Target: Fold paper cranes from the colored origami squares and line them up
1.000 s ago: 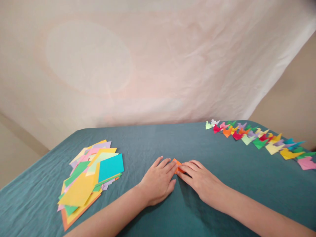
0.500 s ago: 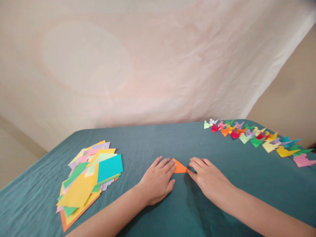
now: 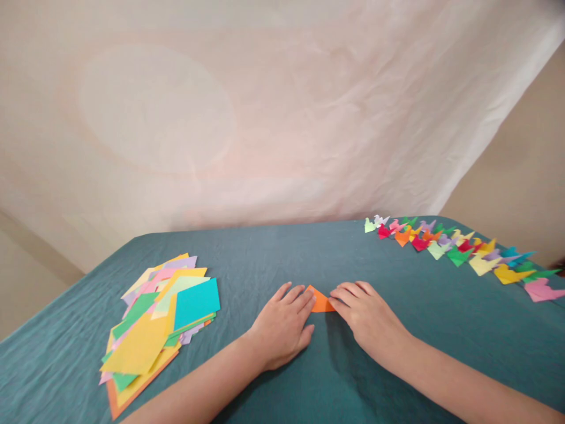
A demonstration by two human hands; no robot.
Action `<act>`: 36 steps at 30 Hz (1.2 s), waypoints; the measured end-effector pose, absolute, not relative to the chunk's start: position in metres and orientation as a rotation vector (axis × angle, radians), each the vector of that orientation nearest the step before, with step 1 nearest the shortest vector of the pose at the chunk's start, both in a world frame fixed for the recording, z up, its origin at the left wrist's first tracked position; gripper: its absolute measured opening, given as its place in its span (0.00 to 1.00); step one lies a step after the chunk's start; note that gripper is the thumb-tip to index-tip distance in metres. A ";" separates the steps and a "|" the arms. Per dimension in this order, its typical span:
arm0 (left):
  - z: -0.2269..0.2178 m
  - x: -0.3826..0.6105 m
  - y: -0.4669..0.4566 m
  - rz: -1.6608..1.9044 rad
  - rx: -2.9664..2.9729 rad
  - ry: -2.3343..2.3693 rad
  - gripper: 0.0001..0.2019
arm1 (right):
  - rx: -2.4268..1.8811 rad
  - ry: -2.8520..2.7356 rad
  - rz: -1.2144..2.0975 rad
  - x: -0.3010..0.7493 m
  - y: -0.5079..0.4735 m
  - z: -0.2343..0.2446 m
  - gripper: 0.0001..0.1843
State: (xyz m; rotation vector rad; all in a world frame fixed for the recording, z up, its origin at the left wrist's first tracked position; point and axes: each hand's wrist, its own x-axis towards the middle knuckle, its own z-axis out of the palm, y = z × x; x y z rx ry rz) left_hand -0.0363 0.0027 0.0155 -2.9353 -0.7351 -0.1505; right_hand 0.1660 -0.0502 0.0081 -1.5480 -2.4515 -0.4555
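A small folded orange paper (image 3: 322, 302), triangular where it shows, lies on the cloth between my hands. My left hand (image 3: 285, 323) rests flat, its fingertips over the paper's left part and its thumb apart below. At the paper's right corner my right hand (image 3: 369, 312) has its thumb and fingers closed together, pinching that corner. The right tip is hidden under those fingers, and the left end under my left fingers.
A loose heap of coloured paper sheets (image 3: 141, 344) spreads on the left, a blue sheet (image 3: 196, 303) on top. Several folded paper birds (image 3: 483, 262) stand in rows at the far right. Dark green cloth (image 3: 265, 253) covers the table; a pale sheet (image 3: 282, 118) hangs behind.
My right hand has shifted slightly left, its fingers now covering more of the paper's right corner. The left hand has stayed in place on the paper.
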 end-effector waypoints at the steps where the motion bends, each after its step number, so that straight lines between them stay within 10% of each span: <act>1: 0.015 -0.036 0.003 -0.158 -2.935 -0.739 0.23 | -1.500 -2.451 -0.424 0.165 -0.050 0.006 0.10; 36: 0.030 -0.035 -0.009 -0.156 -2.912 -0.737 0.19 | -1.369 -2.524 -0.454 0.153 -0.050 -0.003 0.07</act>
